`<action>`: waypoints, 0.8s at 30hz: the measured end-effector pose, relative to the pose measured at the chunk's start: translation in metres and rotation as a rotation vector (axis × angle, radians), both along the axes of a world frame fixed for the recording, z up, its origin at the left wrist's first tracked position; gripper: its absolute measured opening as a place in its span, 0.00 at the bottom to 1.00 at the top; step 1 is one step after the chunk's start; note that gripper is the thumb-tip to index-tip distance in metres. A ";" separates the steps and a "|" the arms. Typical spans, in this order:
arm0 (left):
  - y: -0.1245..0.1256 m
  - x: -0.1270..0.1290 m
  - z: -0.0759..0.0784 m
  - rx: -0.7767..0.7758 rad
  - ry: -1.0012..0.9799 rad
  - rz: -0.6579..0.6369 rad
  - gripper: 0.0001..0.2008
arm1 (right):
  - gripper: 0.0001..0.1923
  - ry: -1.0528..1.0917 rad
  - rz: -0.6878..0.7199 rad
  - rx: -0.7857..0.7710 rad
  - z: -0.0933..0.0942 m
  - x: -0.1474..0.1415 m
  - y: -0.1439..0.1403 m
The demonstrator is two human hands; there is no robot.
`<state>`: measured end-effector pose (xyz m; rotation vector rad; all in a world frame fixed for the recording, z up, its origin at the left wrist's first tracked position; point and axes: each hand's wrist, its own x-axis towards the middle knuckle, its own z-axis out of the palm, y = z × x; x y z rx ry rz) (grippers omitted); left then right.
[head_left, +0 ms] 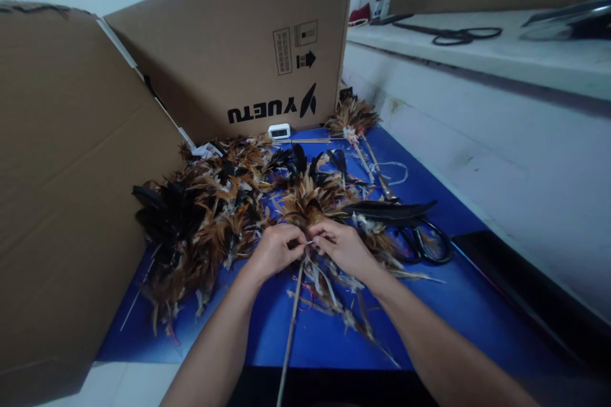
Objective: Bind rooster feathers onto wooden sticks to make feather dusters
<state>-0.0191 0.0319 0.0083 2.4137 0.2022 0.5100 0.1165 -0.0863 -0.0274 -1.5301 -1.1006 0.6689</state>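
My left hand (275,249) and my right hand (342,245) meet at the top of a thin stick (289,331) that slants down toward me. Both pinch a bunch of brown and black feathers (310,198) against the stick, fingers closed around it. A thin pale thread seems to run between my fingertips, though it is too small to tell for sure. The feather bunch fans out just beyond my knuckles, above the blue mat (324,337).
A big heap of loose brown and black feathers (205,216) lies left of my hands. Black scissors (424,240) lie to the right, a finished feather duster (356,124) farther back. Cardboard boxes (238,44) wall the left and back; a white ledge (477,51) rises at right.
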 end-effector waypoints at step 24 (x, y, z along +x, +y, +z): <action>0.020 0.004 -0.034 0.636 -0.237 -0.195 0.08 | 0.12 0.094 -0.017 -0.041 -0.006 -0.004 0.015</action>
